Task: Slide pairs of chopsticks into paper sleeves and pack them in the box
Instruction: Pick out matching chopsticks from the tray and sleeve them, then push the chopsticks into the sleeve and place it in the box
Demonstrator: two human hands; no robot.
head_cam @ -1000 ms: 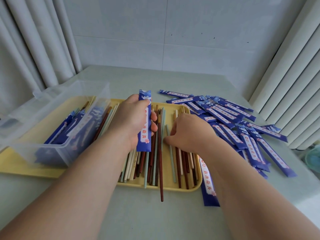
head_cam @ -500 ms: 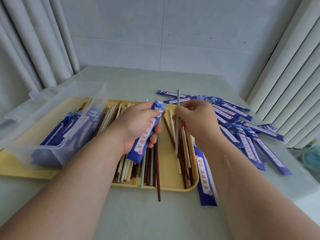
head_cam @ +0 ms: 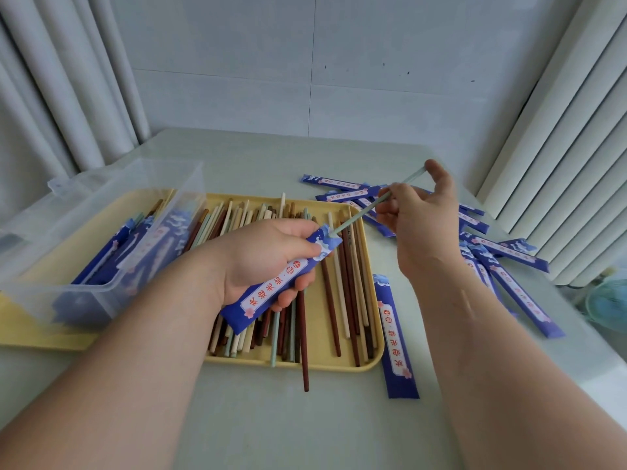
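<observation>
My left hand (head_cam: 263, 259) grips a blue paper sleeve (head_cam: 281, 281) that slants over the yellow tray (head_cam: 371, 362). My right hand (head_cam: 419, 220) pinches a pale green chopstick (head_cam: 364, 213) whose tip sits at the sleeve's open upper end. Loose chopsticks (head_cam: 342, 283) in brown, cream and green lie in the tray. A clear plastic box (head_cam: 112, 228) at the left holds several filled blue sleeves.
Several empty blue sleeves (head_cam: 509, 252) are scattered on the table to the right, and one sleeve (head_cam: 397, 337) lies beside the tray's right edge. One brown chopstick (head_cam: 304, 361) sticks out over the tray's front rim. Curtains hang at both sides.
My right hand picked a green chopstick from the tray, lifted it, then tilted it and brought its tip to the sleeve's mouth. My left hand turned the sleeve to a slant.
</observation>
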